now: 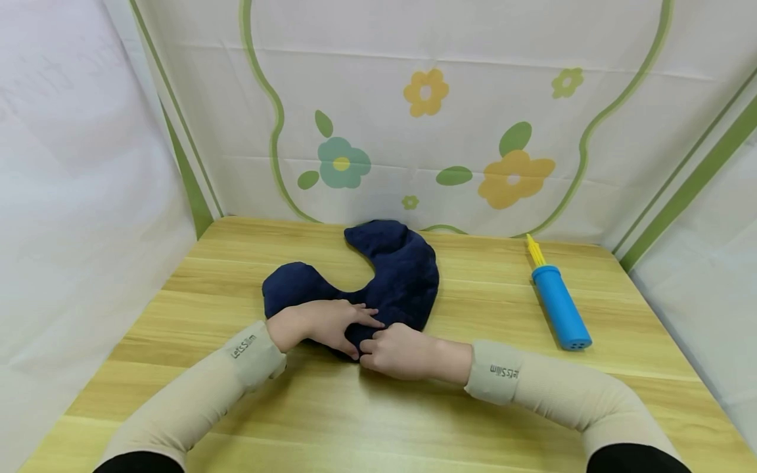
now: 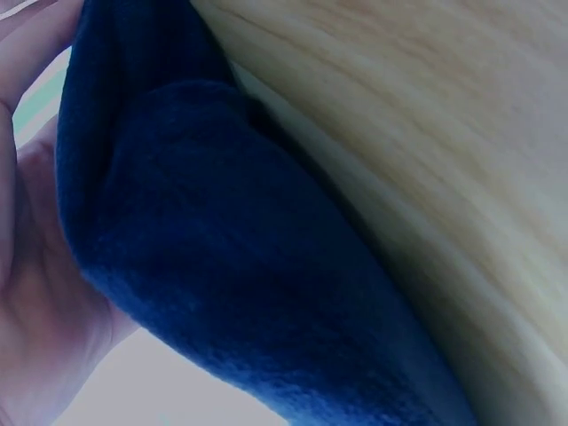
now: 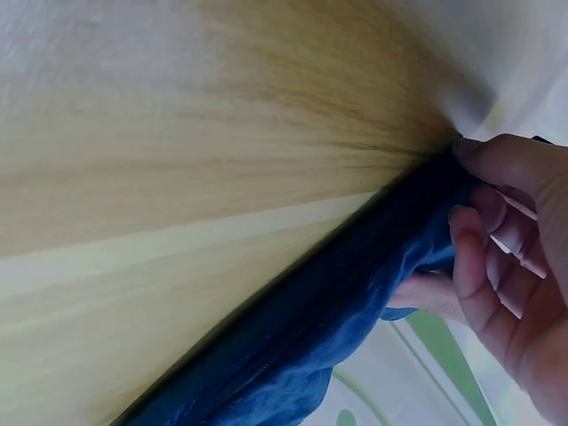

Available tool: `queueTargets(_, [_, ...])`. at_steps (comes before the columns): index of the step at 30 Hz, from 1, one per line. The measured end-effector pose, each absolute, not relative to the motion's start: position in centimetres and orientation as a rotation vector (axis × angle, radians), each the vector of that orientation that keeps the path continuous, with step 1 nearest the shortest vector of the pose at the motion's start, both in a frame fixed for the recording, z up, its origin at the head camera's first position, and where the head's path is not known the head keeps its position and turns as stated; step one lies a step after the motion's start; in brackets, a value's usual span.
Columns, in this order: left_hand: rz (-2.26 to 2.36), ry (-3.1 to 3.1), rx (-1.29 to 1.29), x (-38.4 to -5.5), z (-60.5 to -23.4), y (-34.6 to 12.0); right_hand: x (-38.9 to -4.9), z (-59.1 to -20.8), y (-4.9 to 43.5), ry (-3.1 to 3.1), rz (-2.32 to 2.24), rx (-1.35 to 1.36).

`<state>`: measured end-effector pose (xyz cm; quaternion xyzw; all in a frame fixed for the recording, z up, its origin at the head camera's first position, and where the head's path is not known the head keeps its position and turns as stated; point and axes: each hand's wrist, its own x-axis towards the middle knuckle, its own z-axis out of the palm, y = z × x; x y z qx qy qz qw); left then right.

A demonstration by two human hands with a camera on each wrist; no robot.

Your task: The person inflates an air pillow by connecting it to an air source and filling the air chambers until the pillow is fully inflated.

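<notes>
A navy, plush, U-shaped neck pillow [image 1: 405,276] lies on the table, its opening facing the far left. My left hand [image 1: 328,323] rests over its near side, with the index finger extended across the fabric and the thumb down by the near edge. In the left wrist view, the pillow's side [image 2: 222,240] hides part of that hand. Close beside it, my right hand [image 1: 402,353] pinches the near edge. The right wrist view shows the right thumb [image 3: 506,164] and index finger at the end of the dark blue fabric [image 3: 328,319], the other fingers curled.
A blue hand pump [image 1: 562,307] with a yellow nozzle lies to the right on the wood-grain table [image 1: 236,420]. A white cloth backdrop [image 1: 378,39] with printed flowers rises behind the far edge, and white cloth walls flank the table.
</notes>
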<state>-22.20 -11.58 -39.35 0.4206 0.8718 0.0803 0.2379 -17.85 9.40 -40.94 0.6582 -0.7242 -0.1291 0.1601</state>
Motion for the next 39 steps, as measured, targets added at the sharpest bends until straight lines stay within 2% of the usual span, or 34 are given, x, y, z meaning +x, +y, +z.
queueTargets(20, [0.23, 2.4, 1.152, -22.2, -39.6, -11.6, -17.1, -41.1, 8.3, -2.006, -0.648, 1.819])
queueTargets(32, [0.221, 2.398, 1.156, -22.2, -39.5, -11.6, -17.2, -41.3, 9.0, -1.981, -0.569, 1.825])
queueTargets(39, [0.217, 2.396, 1.112, -22.2, -39.5, -11.6, -16.5, -41.7, 9.4, -2.119, -0.311, 1.734])
